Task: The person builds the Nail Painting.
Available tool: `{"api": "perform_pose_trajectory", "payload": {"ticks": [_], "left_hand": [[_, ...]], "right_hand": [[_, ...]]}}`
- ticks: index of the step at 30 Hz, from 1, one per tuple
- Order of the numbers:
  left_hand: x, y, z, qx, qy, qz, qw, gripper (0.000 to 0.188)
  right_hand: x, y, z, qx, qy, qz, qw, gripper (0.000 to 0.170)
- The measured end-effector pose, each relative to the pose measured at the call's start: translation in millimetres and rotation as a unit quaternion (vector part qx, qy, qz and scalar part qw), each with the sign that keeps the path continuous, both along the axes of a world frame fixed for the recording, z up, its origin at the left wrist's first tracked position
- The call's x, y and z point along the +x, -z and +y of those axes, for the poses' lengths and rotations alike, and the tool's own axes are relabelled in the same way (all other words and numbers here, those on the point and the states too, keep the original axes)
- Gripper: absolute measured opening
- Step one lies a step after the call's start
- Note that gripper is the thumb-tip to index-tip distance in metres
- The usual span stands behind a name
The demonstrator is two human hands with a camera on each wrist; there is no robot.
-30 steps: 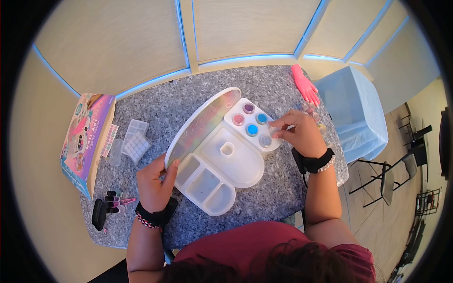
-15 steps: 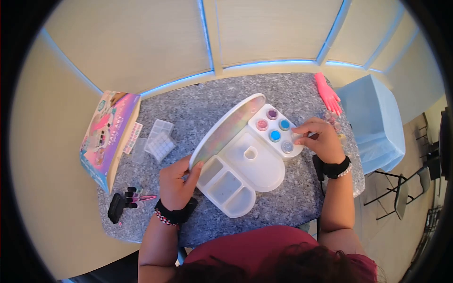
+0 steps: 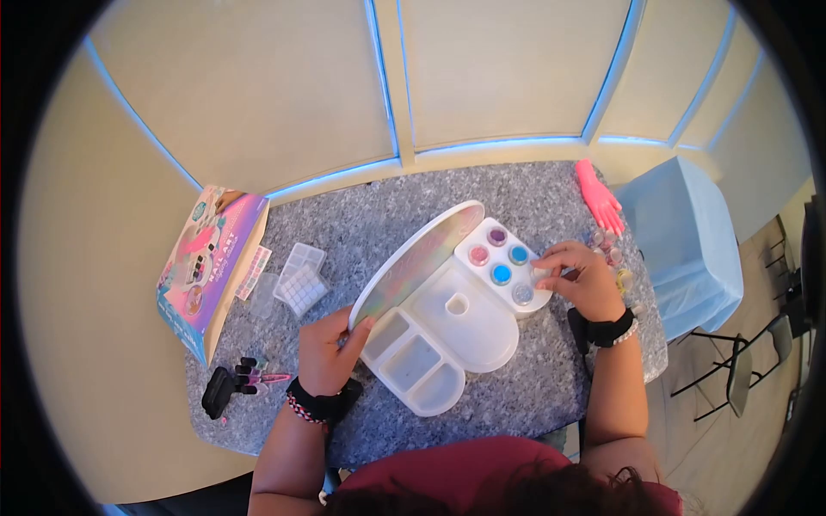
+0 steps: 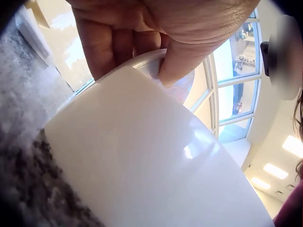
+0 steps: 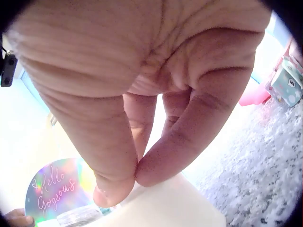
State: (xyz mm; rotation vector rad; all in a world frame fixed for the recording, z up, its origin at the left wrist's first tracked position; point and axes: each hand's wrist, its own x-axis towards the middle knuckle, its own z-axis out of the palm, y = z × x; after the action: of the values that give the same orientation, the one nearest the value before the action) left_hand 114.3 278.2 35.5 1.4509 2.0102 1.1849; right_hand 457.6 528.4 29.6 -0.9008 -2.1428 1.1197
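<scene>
A white case (image 3: 470, 335) lies open on the speckled table, its iridescent lid (image 3: 420, 258) raised on the left side. My left hand (image 3: 329, 353) grips the lid's lower end, thumb inside and fingers behind; in the left wrist view the hand (image 4: 156, 33) is above a white panel (image 4: 142, 151). Five pots show in the case's upper right part: purple (image 3: 497, 236), pink (image 3: 478, 254), two blue (image 3: 517, 255) and silver (image 3: 522, 294). At that part's right edge, my right hand (image 3: 585, 279) pinches a small pale pot, largely hidden by the fingers.
At the left stand a nail art box (image 3: 206, 267), clear divided trays (image 3: 301, 284), dark small bottles (image 3: 248, 376) and a black case (image 3: 218, 393). A pink model hand (image 3: 600, 202) and small pots (image 3: 611, 249) lie at the right edge. Beyond is a blue-covered table (image 3: 684, 245).
The head view has shifted, so the table sits farther right and lower. Both hands keep nearly the same places on the case, and the pots look unmoved.
</scene>
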Motion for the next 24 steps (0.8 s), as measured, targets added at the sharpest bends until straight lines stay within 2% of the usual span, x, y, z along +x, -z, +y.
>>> {"api": "perform_pose_trajectory", "payload": {"ticks": [5, 6, 8, 12, 24], "left_hand": [[-7.7, 8.0, -0.6, -0.029, -0.005, -0.004, 1.0, 0.022], [-7.8, 11.8, -0.8, -0.031, 0.008, -0.009, 0.999, 0.022], [-6.6, 17.0, 0.5, 0.028, -0.001, -0.037, 0.999, 0.022], [-7.4, 16.7, 0.6, 0.039, 0.006, -0.01, 0.999, 0.021], [-1.7, 8.9, 0.4, 0.041, 0.007, -0.02, 0.999, 0.016]], "right_hand": [[2.1, 3.9, 3.1, 0.046, -0.008, 0.011, 0.999, 0.034], [1.9, 0.9, 1.3, 0.044, 0.004, 0.006, 0.999, 0.034], [1.3, -4.1, 0.9, -0.032, 0.0, -0.008, 0.999, 0.036], [2.9, 1.5, 4.3, 0.001, -0.011, -0.009, 1.0, 0.034], [0.3, 0.0, 0.9, -0.004, 0.0, 0.012, 1.0, 0.034]]}}
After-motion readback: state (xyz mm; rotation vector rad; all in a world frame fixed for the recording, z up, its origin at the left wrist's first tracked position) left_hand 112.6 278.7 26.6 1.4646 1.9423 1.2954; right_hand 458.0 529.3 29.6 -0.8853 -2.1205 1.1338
